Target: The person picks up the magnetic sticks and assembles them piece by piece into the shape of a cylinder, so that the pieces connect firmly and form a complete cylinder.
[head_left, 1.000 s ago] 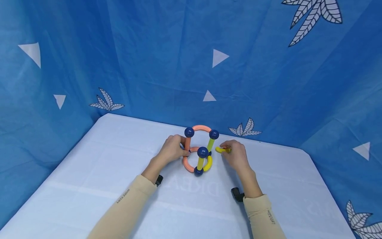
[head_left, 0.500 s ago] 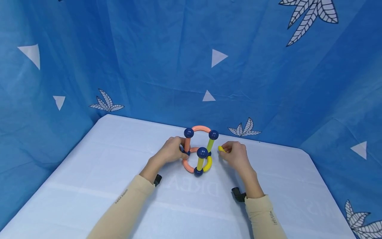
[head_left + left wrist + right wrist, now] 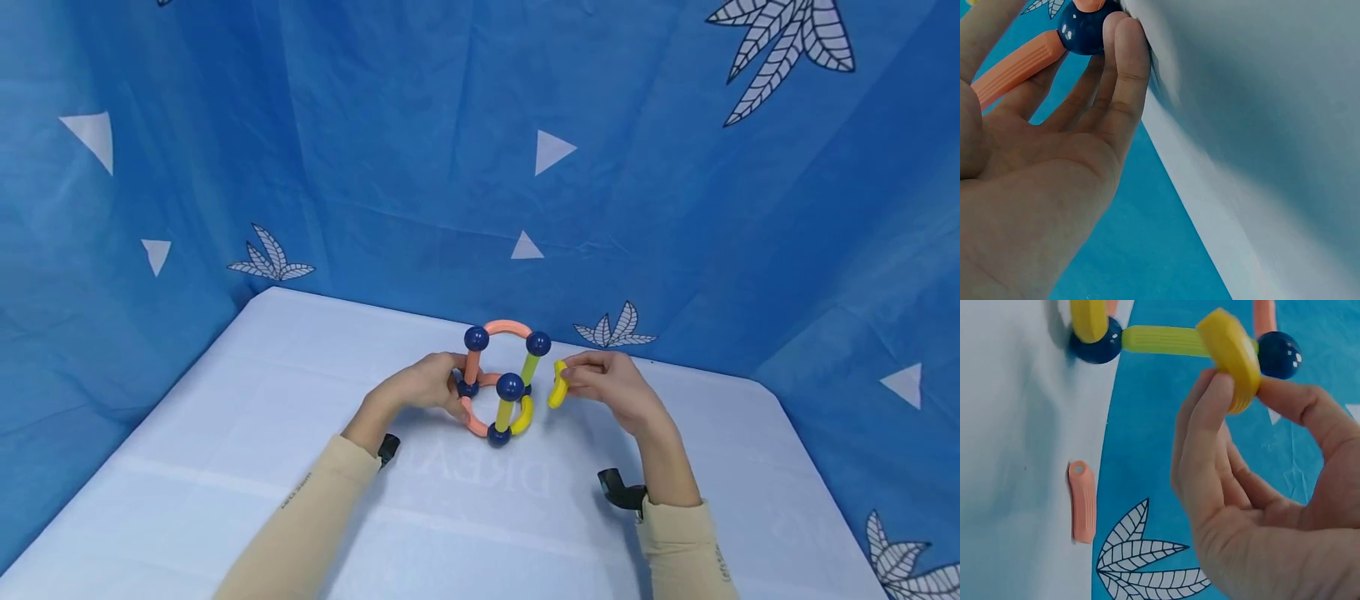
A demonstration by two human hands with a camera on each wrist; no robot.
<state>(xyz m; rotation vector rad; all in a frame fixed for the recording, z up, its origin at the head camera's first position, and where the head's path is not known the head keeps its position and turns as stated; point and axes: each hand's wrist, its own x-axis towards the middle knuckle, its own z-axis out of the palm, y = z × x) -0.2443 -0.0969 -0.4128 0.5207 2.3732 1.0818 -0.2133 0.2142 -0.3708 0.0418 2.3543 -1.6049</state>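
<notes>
A magnetic ball-and-rod frame stands on the table, with a ring of curved orange and yellow rods at its base. Three upright rods, one orange and two yellow-green, carry dark blue balls [image 3: 510, 387]. At the top, an orange curved rod [image 3: 507, 327] links the two rear balls. My left hand [image 3: 426, 385] holds the frame's lower left corner, its fingers against a blue ball [image 3: 1085, 31] beside a curved orange rod [image 3: 1019, 67]. Just right of the frame, my right hand [image 3: 622, 392] pinches a loose yellow curved rod [image 3: 1238, 362] between thumb and fingers, raised and tilted.
A loose orange rod [image 3: 1083, 503] lies on the table near its far edge, hidden behind the right hand in the head view. The white-covered table [image 3: 480, 525] meets a blue curtain [image 3: 405, 167] at the back and sides.
My right hand has turned the yellow curved rod from lying flat to nearly upright, while its wrist swung to the right. My left hand has shifted its grip slightly; the frame stays in place.
</notes>
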